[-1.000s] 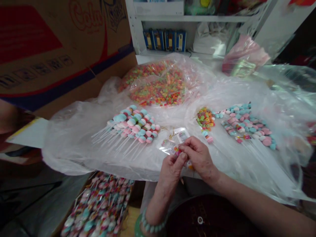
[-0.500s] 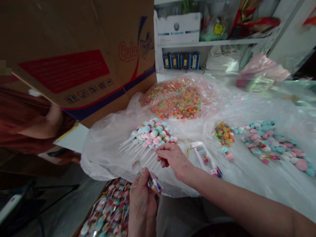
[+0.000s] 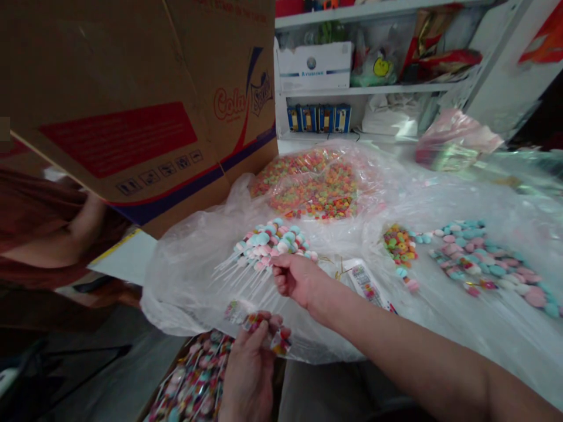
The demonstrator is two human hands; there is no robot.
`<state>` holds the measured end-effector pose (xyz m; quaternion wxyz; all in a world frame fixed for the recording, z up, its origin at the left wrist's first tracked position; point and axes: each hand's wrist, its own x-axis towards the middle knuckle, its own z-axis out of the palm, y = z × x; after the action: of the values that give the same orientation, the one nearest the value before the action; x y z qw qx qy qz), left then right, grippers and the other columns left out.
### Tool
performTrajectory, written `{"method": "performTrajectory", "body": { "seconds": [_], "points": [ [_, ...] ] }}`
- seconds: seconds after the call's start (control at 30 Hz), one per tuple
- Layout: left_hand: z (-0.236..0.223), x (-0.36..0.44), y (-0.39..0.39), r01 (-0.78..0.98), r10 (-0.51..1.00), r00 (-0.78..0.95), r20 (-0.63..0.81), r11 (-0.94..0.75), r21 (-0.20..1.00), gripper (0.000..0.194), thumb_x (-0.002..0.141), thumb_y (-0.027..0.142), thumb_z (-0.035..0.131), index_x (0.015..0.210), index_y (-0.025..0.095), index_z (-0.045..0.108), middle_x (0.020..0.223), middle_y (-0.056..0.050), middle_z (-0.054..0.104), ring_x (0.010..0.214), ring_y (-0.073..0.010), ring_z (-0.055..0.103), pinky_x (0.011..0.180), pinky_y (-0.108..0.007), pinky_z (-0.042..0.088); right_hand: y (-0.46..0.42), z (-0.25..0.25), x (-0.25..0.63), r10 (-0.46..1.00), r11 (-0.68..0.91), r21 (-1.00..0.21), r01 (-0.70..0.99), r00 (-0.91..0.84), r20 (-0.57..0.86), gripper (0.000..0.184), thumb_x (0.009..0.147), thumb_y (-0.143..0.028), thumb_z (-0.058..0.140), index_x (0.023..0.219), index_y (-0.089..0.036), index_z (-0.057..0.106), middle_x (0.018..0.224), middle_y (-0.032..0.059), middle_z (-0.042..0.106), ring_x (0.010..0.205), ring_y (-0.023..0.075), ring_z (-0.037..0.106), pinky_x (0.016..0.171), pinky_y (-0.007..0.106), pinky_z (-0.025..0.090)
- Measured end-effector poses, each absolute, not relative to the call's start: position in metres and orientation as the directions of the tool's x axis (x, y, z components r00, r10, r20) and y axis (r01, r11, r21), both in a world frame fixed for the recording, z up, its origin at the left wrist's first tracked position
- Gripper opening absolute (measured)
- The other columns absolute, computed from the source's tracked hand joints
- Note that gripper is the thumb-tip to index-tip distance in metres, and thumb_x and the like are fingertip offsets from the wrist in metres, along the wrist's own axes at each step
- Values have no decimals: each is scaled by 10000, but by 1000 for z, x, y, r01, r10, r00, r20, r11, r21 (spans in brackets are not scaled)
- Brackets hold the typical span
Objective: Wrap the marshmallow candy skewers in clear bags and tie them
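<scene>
1. Now a wrapped candy skewer (image 3: 257,321) is pinched in the left hand (image 3: 250,369) at the table's near edge, its clear sleeve bunched between thumb and fingertips.
2. At 1 o'clock from it, the right hand (image 3: 295,278) is closed on the sticks of the pile of unwrapped marshmallow skewers (image 3: 272,241); a second ago both hands were together on one small packet.
3. Since then the view has been swung to the left, so the hands are now seen well apart.
4. Below, at 7 o'clock, a box of wrapped skewers (image 3: 193,381) is seen.
5. Farther out at 12 o'clock lies a bag of cereal rings (image 3: 321,187); at 3 o'clock, loose marshmallows (image 3: 479,264).
</scene>
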<state>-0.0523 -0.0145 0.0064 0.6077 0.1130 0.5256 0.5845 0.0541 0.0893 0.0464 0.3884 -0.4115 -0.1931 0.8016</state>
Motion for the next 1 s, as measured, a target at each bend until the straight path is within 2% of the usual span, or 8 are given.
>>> {"method": "performTrajectory", "body": {
  "seconds": [0.1,0.17,0.3,0.47,0.63,0.73,0.9,1.0],
  "points": [
    [13,-47,-17,-545,832,-239,-500,311,778,268,607,188,764,851,142,664,760,-42,692,651,-161,638,568,-254,519,63,39,80,916,-383,-887,-258,-230,-328,226,760,-118,560,567,-170,455,464,-63,457,409,63,410,435,188,291],
    [15,-40,-18,-524,838,-233,-494,319,790,267,594,236,786,810,128,672,762,-51,698,644,-161,635,559,-251,509,40,31,102,963,-211,-973,-91,-190,-191,224,722,-118,557,529,-172,456,475,-60,441,458,74,432,488,205,329],
    [9,-15,-17,-483,861,-171,-479,351,802,321,583,341,801,777,109,694,709,-58,693,611,-155,617,564,-261,488,-2,16,141,978,-116,-991,65,-167,-126,149,751,-205,532,604,-186,509,580,-38,485,592,113,470,587,241,354],
    [-3,33,-13,-418,871,-341,-355,197,887,236,528,261,825,583,136,633,543,26,596,509,-80,503,517,-210,392,-34,18,160,996,49,-991,124,-81,39,119,778,-218,532,662,-193,522,821,-2,540,828,148,502,759,260,370],
    [3,68,-19,-430,929,-163,-331,235,872,234,596,305,804,623,131,649,590,7,617,517,-86,511,519,-221,405,-32,13,173,998,-68,-985,157,27,-65,168,787,-204,514,620,-198,495,671,-25,509,699,134,470,653,241,348],
    [9,72,-20,-405,938,-67,-340,286,869,264,650,346,786,694,113,671,708,-42,676,575,-111,577,520,-225,448,-30,6,188,996,-57,-980,193,77,-43,179,782,-198,507,608,-198,469,655,-28,501,691,132,466,643,239,340],
    [13,50,-2,-624,890,-183,-418,223,749,83,803,222,677,771,157,636,706,2,686,682,-159,666,662,-321,560,-42,5,213,998,21,-949,315,50,39,162,852,-246,476,699,-207,507,670,-27,514,671,127,486,631,237,334],
    [15,30,9,-741,814,-207,-543,232,630,155,909,195,533,793,167,632,712,-8,704,697,-171,691,713,-371,573,-56,5,223,998,56,-919,391,16,68,166,883,-271,465,756,-211,552,647,-28,519,623,123,495,606,240,331]
  ]
}}
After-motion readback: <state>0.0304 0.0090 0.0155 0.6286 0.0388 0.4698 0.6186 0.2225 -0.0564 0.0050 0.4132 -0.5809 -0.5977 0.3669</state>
